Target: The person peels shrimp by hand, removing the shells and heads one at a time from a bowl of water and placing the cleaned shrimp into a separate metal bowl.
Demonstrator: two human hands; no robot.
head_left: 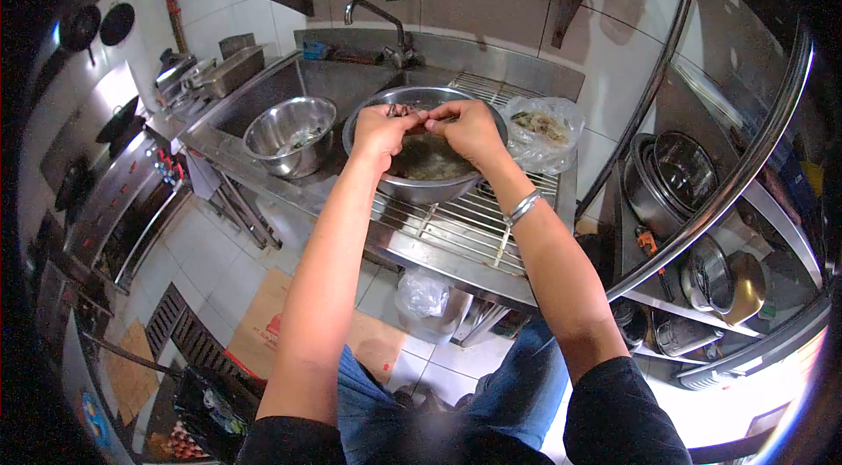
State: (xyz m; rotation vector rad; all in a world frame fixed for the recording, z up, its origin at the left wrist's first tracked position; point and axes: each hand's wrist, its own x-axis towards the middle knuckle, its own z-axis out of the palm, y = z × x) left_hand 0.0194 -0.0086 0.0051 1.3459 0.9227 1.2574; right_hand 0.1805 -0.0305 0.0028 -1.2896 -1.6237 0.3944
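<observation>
A large steel bowl [412, 189] stands on the wire rack [465, 232] beside the sink, with brownish water and small seafood pieces in it. Both my hands are over the bowl. My left hand [379, 127] and my right hand [465, 127] meet at the fingertips and together pinch one small grey piece [409, 111], too small to name for sure. A metal bracelet [523, 207] is on my right wrist.
A smaller steel bowl [289, 136] sits in the sink to the left. A clear plastic bag [544, 133] with more pieces lies right of the big bowl. Faucet [381, 22] behind. Stacked pots [671, 175] on shelves at right. Stove [114, 193] at left; bucket [425, 307] under the counter.
</observation>
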